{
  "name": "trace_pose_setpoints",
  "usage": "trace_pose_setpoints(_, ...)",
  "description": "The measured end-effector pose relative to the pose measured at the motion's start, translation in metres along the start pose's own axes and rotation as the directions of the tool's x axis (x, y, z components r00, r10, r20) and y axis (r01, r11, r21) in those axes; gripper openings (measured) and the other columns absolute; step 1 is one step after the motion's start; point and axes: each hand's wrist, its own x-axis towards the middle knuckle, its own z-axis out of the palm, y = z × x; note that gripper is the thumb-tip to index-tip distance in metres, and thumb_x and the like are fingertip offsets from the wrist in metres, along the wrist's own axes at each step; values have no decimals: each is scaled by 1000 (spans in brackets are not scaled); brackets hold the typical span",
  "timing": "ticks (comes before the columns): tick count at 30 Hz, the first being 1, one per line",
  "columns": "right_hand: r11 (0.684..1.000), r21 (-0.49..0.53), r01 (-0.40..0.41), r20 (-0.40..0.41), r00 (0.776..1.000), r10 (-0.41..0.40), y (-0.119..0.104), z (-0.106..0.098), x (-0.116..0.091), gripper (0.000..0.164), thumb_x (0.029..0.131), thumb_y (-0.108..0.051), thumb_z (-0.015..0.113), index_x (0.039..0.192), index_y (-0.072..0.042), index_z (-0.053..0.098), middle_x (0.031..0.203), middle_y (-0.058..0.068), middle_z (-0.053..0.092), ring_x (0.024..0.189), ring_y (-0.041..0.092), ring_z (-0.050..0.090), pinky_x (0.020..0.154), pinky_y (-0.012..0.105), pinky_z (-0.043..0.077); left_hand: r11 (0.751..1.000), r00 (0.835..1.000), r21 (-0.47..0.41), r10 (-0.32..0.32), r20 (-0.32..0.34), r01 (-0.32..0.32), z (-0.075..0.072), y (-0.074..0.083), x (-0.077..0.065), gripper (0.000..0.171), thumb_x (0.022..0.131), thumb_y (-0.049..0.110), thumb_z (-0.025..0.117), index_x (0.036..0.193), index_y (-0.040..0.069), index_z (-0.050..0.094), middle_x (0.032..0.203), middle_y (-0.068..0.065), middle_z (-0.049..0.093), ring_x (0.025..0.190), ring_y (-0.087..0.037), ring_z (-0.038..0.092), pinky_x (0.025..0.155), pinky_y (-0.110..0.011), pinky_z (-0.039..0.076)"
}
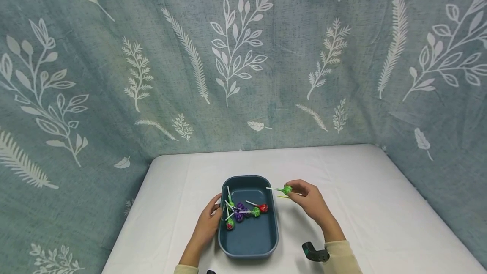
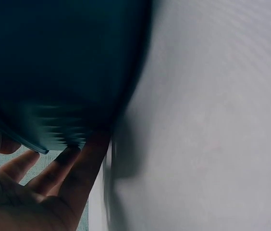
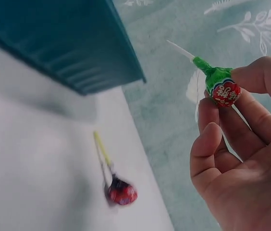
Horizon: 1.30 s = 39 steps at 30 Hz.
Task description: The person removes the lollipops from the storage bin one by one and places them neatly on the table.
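Note:
My right hand (image 1: 310, 200) pinches a green-wrapped lollipop (image 3: 222, 89) by its head, beyond the right rim of a blue plastic bin (image 1: 249, 244). The lollipop's white stick points left, toward the bin. Below that hand, another lollipop (image 3: 122, 193) with a dark and red wrapper and a yellow stick lies on the white table. My left hand (image 1: 207, 223) is at the bin's left side; its extended fingers (image 2: 80, 178) touch the ridged outer wall. Inside the bin lie several lollipops, among them a red one (image 1: 263, 208), purple ones (image 1: 239, 216) and green ones (image 1: 255, 212).
A white cloth (image 1: 171, 198) covers the table. Behind it and along both sides hangs a blue-green curtain (image 1: 281, 96) with white leaf prints. A black wrist-camera mount (image 1: 315, 253) sits by the right sleeve.

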Motion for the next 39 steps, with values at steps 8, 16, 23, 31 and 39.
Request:
trace_pose_setpoints(8,993,15,-121,-4,993,121,18,-13,-8,32,95,-8,70,125,1,66,125,17,67,115,32,64,84,27,51,1000,1000,21,5,-12,-4,0,1,1,50,102,11,47,152,11,46,133,-26,60,115,-36,64,98,-54,47)
trace_pose_setpoints(16,980,-14,-197,12,980,197,54,-13,-13,30,94,-11,72,123,-2,69,125,16,67,107,24,69,81,28,52,1000,1000,15,-7,-8,7,1,-1,-1,51,102,10,46,153,11,44,133,-24,61,112,-34,66,96,-52,49)
trace_pose_setpoints(23,967,-66,-248,5,969,249,66,-11,-15,29,93,-5,68,121,2,68,125,22,65,105,31,69,73,31,55,1000,1000,-2,13,-2,-13,0,-1,-3,51,102,9,48,153,9,44,133,-26,60,112,-36,66,95,-52,49)
trace_pose_setpoints(31,940,-231,-251,-21,967,253,67,-14,-15,26,92,-5,69,118,-2,69,118,17,69,101,30,69,77,40,54,1000,1000,15,-5,-2,5,0,2,-2,51,102,10,47,153,11,45,133,-25,61,113,-35,66,96,-53,48)
trace_pose_setpoints(39,920,-335,-203,-25,978,206,70,-13,-17,25,92,-6,71,117,-3,69,105,9,73,100,30,69,91,55,48,1000,1000,-30,7,0,-7,0,3,-3,52,102,10,48,153,7,43,134,-28,59,112,-39,65,95,-55,49)
